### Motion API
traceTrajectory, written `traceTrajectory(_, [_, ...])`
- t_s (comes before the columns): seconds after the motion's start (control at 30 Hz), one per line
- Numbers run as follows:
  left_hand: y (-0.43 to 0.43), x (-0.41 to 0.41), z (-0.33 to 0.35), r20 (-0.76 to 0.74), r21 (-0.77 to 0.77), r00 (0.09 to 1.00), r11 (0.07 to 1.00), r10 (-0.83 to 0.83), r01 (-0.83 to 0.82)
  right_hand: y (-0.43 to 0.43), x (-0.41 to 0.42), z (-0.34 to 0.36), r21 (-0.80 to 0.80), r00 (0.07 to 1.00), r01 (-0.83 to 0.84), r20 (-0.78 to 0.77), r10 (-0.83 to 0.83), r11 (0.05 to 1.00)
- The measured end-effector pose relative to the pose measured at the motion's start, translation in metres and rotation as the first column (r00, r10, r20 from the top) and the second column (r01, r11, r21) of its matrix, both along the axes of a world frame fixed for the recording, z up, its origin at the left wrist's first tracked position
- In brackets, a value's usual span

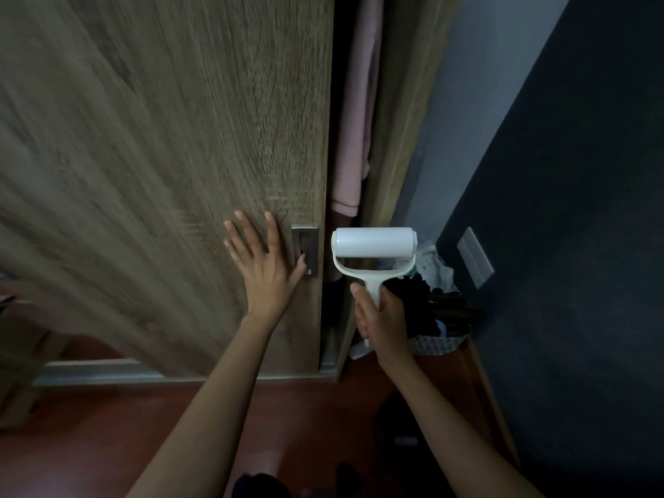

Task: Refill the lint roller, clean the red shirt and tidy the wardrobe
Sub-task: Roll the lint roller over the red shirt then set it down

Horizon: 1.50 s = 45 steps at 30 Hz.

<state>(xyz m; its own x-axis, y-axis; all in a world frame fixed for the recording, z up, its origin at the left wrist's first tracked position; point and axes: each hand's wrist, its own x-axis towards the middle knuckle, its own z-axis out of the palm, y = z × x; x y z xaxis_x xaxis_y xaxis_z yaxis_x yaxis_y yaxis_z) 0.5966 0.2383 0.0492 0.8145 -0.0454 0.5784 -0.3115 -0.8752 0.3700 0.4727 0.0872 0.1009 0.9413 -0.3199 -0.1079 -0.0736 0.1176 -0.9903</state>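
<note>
Left hand (264,267) spread wide, fingers flat on the sliding wardrobe door (179,138), thumb tucked into its recessed handle (304,251). This looks like the wardrobe step, though opening or closing I can't tell. Just right of the door, a pink garment (354,138) hangs in the gap; no red shirt showing. Further right, right hand (381,318) wrapped round the lint roller (373,244) grip, drum upward. Next move calls for a steady sideways push on that door

Two hands (266,271) (382,319), one lint roller (373,246), one wardrobe door (161,138)
</note>
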Motion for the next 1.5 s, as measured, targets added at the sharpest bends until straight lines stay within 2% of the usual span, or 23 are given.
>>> traceTrajectory(0.57, [0.207, 0.034, 0.005, -0.006, 0.095, 0.996, 0.991, 0.091, -0.090, 0.158, 0.061, -0.008, 0.004, 0.995, -0.100, 0.005, 0.099, 0.995])
traceTrajectory(0.87, [0.281, 0.046, 0.008, 0.022, 0.133, 0.994, 0.985, 0.106, -0.108, 0.229, 0.081, -0.001, -0.001, 0.995, -0.101, 0.015, 0.101, 0.995])
traceTrajectory(1.23, [0.336, 0.053, 0.012, -0.024, 0.082, 0.992, 0.989, 0.126, -0.124, 0.262, 0.084, 0.002, -0.022, 0.988, -0.149, 0.032, 0.149, 0.989])
traceTrajectory(1.5, [0.373, 0.058, 0.010, -0.033, 0.104, 0.991, 0.986, 0.130, -0.126, 0.272, 0.090, 0.000, -0.004, 0.964, -0.265, 0.032, 0.265, 0.964])
